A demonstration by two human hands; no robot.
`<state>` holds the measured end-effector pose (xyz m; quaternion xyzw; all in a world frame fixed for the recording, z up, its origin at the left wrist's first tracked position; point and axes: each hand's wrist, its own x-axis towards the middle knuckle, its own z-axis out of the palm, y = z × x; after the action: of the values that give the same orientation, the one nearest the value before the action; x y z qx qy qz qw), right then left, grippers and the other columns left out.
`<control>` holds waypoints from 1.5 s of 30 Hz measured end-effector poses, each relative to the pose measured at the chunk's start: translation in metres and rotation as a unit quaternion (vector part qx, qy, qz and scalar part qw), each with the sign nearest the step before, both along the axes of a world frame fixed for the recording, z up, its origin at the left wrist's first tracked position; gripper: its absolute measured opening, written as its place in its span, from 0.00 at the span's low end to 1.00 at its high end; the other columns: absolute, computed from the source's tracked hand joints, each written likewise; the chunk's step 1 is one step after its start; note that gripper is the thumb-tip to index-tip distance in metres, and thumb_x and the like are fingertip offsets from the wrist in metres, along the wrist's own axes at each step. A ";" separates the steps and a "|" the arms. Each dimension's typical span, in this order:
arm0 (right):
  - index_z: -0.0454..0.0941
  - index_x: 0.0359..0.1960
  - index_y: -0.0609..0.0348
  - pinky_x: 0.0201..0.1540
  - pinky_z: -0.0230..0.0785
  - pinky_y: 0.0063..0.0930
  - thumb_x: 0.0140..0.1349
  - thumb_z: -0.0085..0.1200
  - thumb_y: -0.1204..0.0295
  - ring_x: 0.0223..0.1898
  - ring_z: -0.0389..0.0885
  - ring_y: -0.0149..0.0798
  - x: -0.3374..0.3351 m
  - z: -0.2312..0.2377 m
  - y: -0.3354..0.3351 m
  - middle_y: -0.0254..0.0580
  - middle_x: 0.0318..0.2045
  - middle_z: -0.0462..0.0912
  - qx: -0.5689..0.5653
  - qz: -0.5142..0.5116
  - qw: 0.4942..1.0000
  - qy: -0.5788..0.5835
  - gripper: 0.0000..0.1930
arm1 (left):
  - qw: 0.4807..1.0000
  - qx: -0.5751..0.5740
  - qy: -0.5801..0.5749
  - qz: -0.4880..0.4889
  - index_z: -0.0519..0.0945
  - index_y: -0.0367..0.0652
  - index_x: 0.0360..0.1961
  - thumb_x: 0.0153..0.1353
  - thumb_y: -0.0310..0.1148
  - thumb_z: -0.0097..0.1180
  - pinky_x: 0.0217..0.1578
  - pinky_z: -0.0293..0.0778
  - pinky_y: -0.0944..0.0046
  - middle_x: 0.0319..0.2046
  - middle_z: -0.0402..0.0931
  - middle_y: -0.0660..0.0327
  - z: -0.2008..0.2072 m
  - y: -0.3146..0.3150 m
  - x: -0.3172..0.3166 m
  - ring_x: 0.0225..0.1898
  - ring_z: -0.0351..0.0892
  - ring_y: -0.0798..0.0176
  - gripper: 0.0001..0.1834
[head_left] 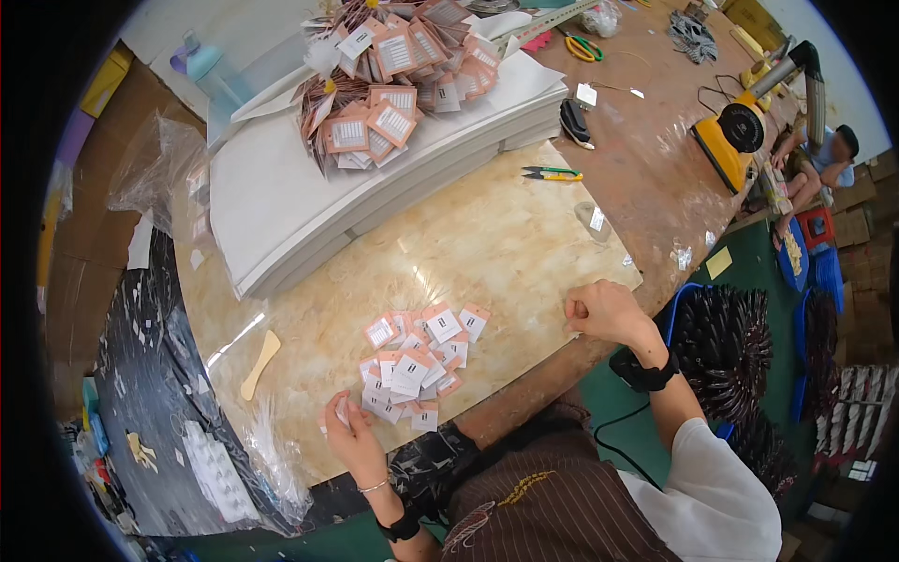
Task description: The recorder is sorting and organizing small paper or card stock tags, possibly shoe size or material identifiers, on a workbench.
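A loose pile of pink-and-white paper tags (409, 373) lies on the marbled board in front of me. At the pile's near left edge is my left hand (356, 440), its fingers closed on something small and whitish that I cannot make out. Off to the right, near the board's edge, my right hand (609, 314) hovers low with its fingers curled together; what they hold, if anything, is hidden. Thin clear plastic strands (276, 459) lie in a bunch left of my left hand. A pale wooden paddle-shaped tool (260, 365) rests beyond them.
White sheet stacks (272, 220) rise at the back, topped by bundled tags (393, 51). Green-and-yellow thread snips (552, 174) and a small clear bag (592, 221) lie to the right. Farther off are scissors (582, 49), a yellow lamp-like machine (730, 140) and a seated person (819, 164).
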<state>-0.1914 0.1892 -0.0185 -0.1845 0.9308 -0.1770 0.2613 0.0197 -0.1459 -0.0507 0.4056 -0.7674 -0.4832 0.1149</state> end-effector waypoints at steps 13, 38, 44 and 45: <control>0.76 0.31 0.57 0.34 0.71 0.43 0.52 0.59 0.73 0.32 0.80 0.53 0.001 -0.046 -0.091 0.46 0.31 0.81 -0.081 -0.096 0.969 0.212 0.06 | 0.995 0.059 0.042 -0.062 0.73 0.31 0.50 0.68 0.26 0.47 0.30 0.79 0.67 0.38 0.75 0.53 -0.012 0.030 -0.015 0.28 0.80 0.66 0.13; 0.71 0.35 0.60 0.20 0.65 0.28 0.61 0.56 0.76 0.17 0.77 0.37 0.102 0.047 -0.177 0.41 0.18 0.78 -0.371 0.064 0.923 -0.084 0.06 | 0.936 0.269 0.222 0.053 0.78 0.26 0.44 0.58 0.16 0.58 0.41 0.83 0.64 0.38 0.81 0.53 0.057 0.041 -0.018 0.39 0.82 0.63 0.12; 0.71 0.35 0.64 0.22 0.64 0.22 0.62 0.55 0.78 0.18 0.75 0.29 0.103 0.043 -0.177 0.41 0.18 0.78 -0.364 0.039 0.928 -0.074 0.05 | 0.958 0.159 0.235 0.043 0.79 0.30 0.42 0.56 0.16 0.60 0.37 0.78 0.72 0.35 0.82 0.56 0.063 0.050 -0.021 0.37 0.82 0.69 0.11; 0.71 0.35 0.63 0.21 0.65 0.24 0.61 0.55 0.78 0.18 0.76 0.32 0.102 0.043 -0.176 0.41 0.18 0.78 -0.363 0.037 0.928 -0.068 0.05 | 0.959 0.153 0.235 0.044 0.79 0.30 0.42 0.56 0.16 0.60 0.37 0.78 0.72 0.35 0.82 0.57 0.065 0.052 -0.022 0.37 0.82 0.69 0.11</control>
<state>-0.0892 0.0128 0.0241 -0.2888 0.7752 -0.5054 0.2454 -0.0022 -0.0935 0.0140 0.3268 -0.6169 -0.6708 0.2503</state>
